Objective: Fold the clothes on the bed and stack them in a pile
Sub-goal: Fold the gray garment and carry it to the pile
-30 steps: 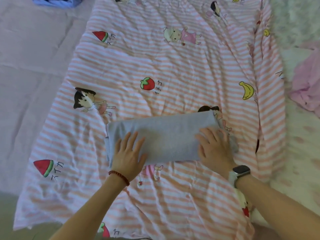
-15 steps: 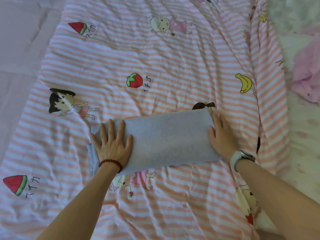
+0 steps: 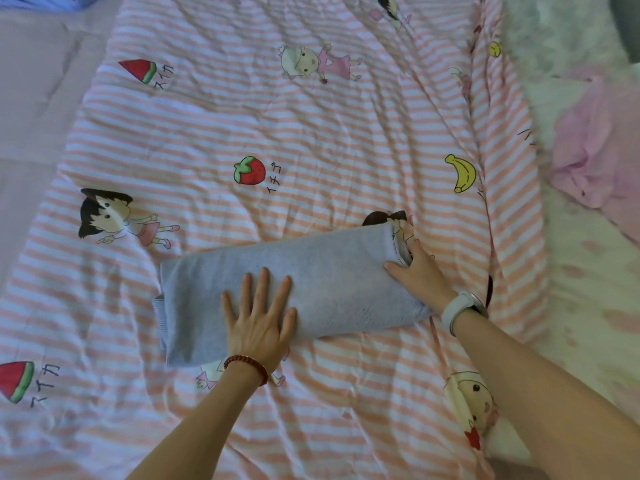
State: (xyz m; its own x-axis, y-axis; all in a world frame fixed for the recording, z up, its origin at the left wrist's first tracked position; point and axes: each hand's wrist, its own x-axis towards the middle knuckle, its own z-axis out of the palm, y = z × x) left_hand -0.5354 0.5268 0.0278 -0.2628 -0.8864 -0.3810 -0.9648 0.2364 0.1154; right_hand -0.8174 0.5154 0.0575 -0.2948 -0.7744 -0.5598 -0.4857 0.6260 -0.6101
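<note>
A folded grey-blue knitted garment (image 3: 329, 289) lies on the bed, on a pink-and-white striped quilt cover (image 3: 311, 133) printed with cartoon girls and fruits, a little near of the middle of the view. The garment is folded into a long flat band which runs from the near left to the far right, slightly slanted. Its top surface is smooth and has a fine knitted texture. At the left end two layers show, and the lower layer sticks out a little with a ribbed edge. At the right end the fold is rounded and the inner layers show as thin edges. The left hand (image 3: 258, 318) lies flat on the near middle part of the garment, the fingers straight and spread, so its grip is released and it only presses the cloth down; a bracelet of dark red beads (image 3: 247, 365) is on its wrist. The right hand (image 3: 417, 275) is at the right end of the garment, the thumb on top of the cloth and the fingers going under the edge, grasping that end; a white smartwatch (image 3: 462, 311) is on its wrist. A crumpled pink cloth (image 3: 599, 161) lies on the bed at the far right, well apart from the garment.
</note>
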